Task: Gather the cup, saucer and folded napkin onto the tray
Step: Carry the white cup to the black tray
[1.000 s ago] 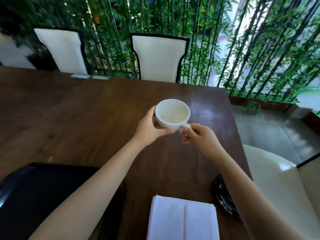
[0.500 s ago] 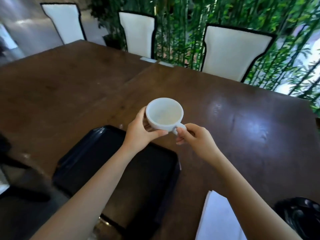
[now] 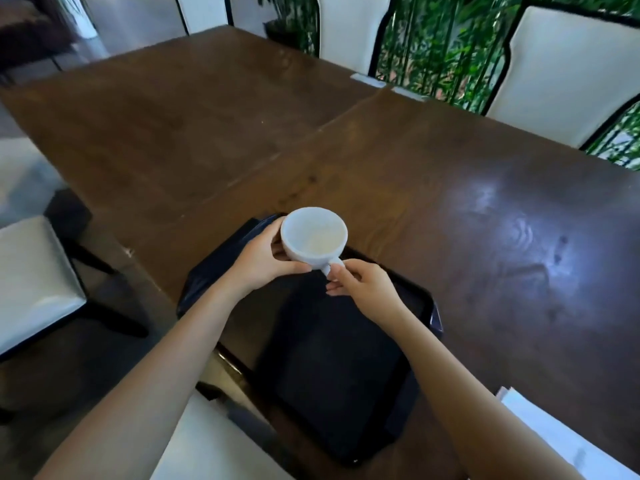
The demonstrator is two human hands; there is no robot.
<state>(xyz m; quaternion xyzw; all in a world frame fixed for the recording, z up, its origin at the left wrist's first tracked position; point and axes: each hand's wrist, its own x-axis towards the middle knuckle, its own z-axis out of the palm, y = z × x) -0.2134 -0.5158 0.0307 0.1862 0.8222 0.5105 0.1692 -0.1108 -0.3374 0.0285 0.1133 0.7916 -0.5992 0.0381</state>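
Observation:
I hold an empty white cup (image 3: 313, 237) in the air over the far end of the black tray (image 3: 339, 368). My left hand (image 3: 263, 261) wraps the cup's left side. My right hand (image 3: 363, 289) pinches its handle. The tray lies on the dark wooden table (image 3: 450, 188) near its front edge, with nothing on it. The white folded napkin (image 3: 561, 438) lies at the lower right, partly cut off by the frame. The saucer is out of view.
White chairs with black frames stand along the far side (image 3: 568, 67) and at the left (image 3: 31, 282). A white seat (image 3: 207, 448) is right below me. Bamboo plants (image 3: 443, 46) stand behind the far chairs.
The view has swung left and down. Both hands carried the cup leftward, from above bare table to above the tray. The saucer has left the frame; the napkin has shifted to the right edge.

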